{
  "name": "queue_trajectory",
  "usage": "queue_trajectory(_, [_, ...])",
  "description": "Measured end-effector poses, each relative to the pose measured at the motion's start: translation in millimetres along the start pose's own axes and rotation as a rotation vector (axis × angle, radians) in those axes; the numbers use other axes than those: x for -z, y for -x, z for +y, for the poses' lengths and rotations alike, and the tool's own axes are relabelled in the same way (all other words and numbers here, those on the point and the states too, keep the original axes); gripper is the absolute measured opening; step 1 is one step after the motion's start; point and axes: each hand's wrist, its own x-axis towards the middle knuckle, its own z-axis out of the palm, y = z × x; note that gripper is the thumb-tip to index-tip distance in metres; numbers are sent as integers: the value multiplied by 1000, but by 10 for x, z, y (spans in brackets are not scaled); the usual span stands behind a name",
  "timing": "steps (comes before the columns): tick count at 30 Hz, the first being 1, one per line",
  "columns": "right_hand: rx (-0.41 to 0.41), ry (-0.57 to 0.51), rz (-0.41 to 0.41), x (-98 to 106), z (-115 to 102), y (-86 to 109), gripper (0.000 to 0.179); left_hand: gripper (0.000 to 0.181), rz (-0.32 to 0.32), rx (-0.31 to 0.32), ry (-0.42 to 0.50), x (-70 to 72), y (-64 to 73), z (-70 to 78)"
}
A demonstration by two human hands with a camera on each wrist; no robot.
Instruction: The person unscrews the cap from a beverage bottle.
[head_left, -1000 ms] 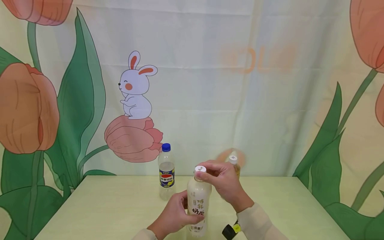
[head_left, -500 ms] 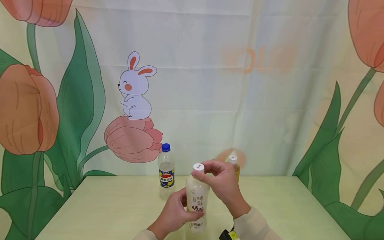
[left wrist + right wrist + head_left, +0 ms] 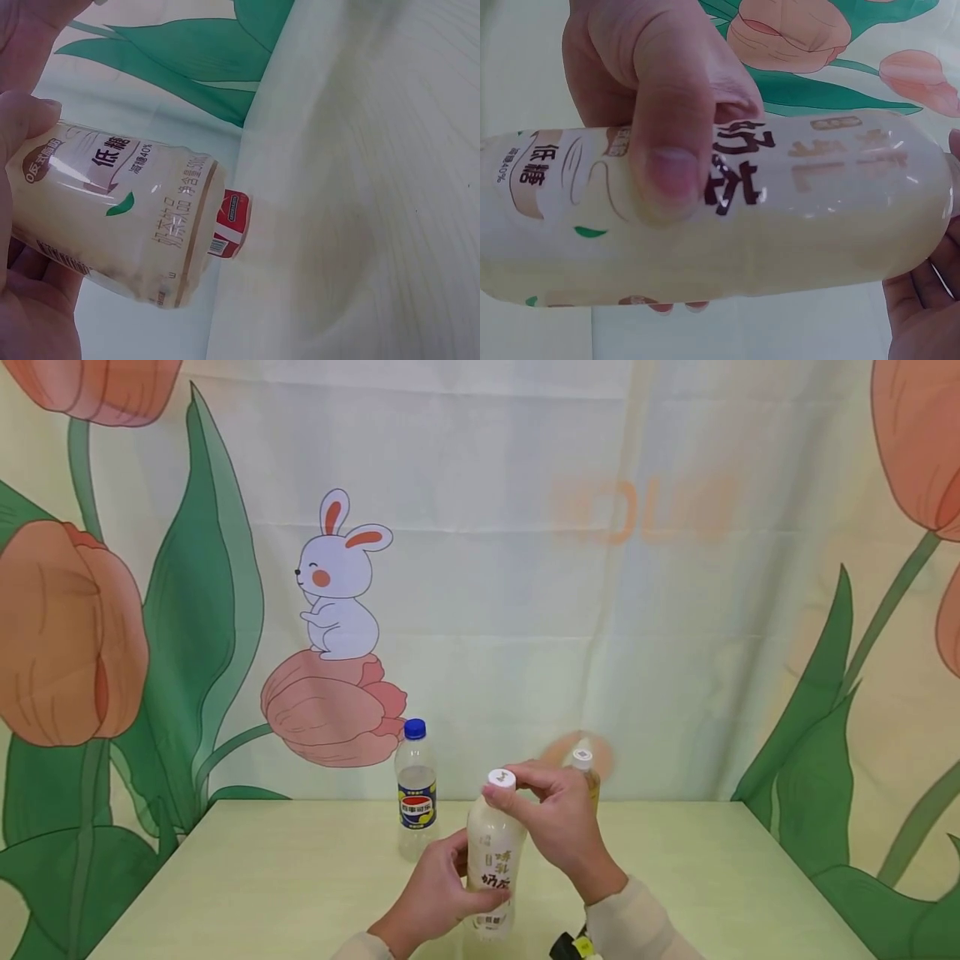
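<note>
nearest, at the bottom edge of the head view, a black-topped object (image 3: 567, 947) with a yellow-green label shows only in part, just beside the right sleeve (image 3: 632, 914). next comes the left hand (image 3: 441, 890), low on the milk tea bottle (image 3: 497, 853): its thumb lies across the front of the label and its fingers curl round behind, so it has a firm-looking hold of the body. the bottle is in front of the person, its long axis close to upright with a slight lean, and the left wrist view suggests its base is raised off the table (image 3: 667, 868). everything turns on that axis: the white cap (image 3: 502, 778) sits at its top, straight above the left hand's grip and to the left of the right hand (image 3: 561, 817), which is the nearer one to it. the right thumb and fingers are closed in on the cap's side, pinching it, the palm away to the right. farther back, a blue-capped bottle (image 3: 417, 802) stands to the left, well apart; a white-capped bottle (image 3: 594, 781) is partly hidden behind the right hand; last, the printed backdrop (image 3: 480, 610).
</note>
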Motion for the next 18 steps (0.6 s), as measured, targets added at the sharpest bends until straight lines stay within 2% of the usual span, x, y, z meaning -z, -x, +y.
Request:
queue_trajectory(8, [30,-17,-25,13,37,-24,15,52,-16,3,-23,8,-27,21])
queue_trajectory(18, [22,-58,-94,58,78,-49,20,53,-51,28,-7,9,-47,-17])
